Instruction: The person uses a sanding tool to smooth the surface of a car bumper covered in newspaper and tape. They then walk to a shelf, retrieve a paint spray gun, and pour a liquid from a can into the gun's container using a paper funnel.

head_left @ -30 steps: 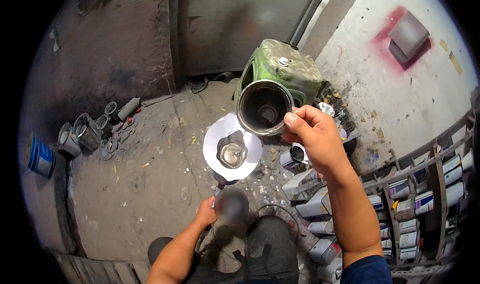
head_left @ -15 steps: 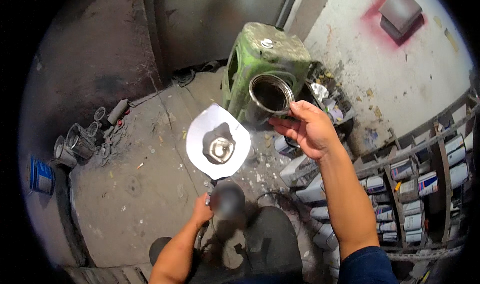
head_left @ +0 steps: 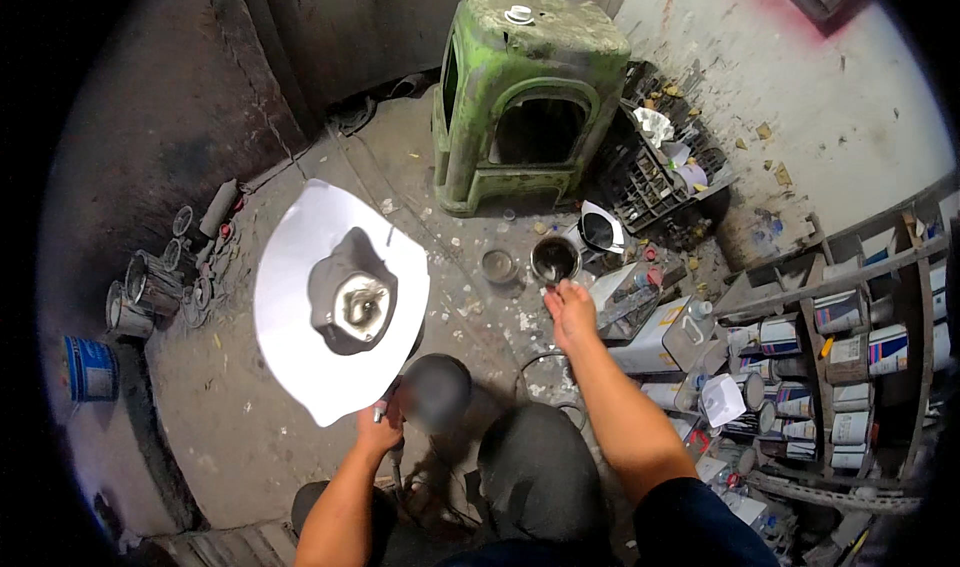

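Low at the centre-left, my left hand (head_left: 380,422) is closed round the handle of a spray gun (head_left: 385,402) with a hose running down from it. Above this hand, a white paper sheet (head_left: 285,312) surrounds an opening with shiny silvery liquid (head_left: 362,312) in it. Beside the hand is a dark, round, blurred shape (head_left: 437,392) that I cannot make out. My right hand (head_left: 572,317) reaches down toward the floor, its fingers pinching the near rim of an open metal cup (head_left: 555,259). A dark wet film coats the cup's inside.
Beyond stands a worn green plastic stool (head_left: 530,57) with a white cap (head_left: 519,14) on top. A small clear cup (head_left: 498,265) and a paper-lined dark pot (head_left: 597,230) flank the metal cup. Cans fill the right shelves (head_left: 850,367); a blue bucket (head_left: 90,367) sits left.
My right hand has lowered the metal cup from in front of the stool to floor level. The spray gun's paper-ringed top has moved up and left, closer to view.
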`<state>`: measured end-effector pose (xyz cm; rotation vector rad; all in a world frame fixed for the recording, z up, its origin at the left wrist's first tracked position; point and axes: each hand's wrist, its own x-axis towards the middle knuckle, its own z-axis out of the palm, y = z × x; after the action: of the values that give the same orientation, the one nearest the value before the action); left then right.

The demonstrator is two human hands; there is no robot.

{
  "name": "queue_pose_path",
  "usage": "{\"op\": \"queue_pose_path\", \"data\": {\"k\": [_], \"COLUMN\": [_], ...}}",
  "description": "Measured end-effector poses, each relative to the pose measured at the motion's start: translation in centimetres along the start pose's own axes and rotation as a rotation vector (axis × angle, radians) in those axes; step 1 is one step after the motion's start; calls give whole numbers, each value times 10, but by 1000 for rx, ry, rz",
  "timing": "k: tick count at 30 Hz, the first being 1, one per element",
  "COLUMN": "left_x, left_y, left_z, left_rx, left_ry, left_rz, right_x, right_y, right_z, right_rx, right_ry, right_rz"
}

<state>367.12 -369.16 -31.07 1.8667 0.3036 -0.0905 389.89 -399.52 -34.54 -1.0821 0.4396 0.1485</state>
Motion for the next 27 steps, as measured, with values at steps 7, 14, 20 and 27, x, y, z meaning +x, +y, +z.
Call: {"op": "queue_pose_path", "data": {"k": [7, 14, 20, 27], "left_x": [-21, -32, -34, -45], "left_y": [20, 18, 16, -3], "left_z": [-17, -22, -19, -26], "left_rx": [425, 275, 163, 233], "left_ry": [33, 28, 98, 64], "left_rz": [166, -127, 12, -8], "right_x": [33, 40, 20, 36], "right_y": [95, 117, 122, 124], "right_z": [-39, -62, -72, -11], "right_rx": [-43, 86, 41, -138], "right_ry": [251, 286, 241, -113], "right_rz": [59, 82, 345, 382]}}
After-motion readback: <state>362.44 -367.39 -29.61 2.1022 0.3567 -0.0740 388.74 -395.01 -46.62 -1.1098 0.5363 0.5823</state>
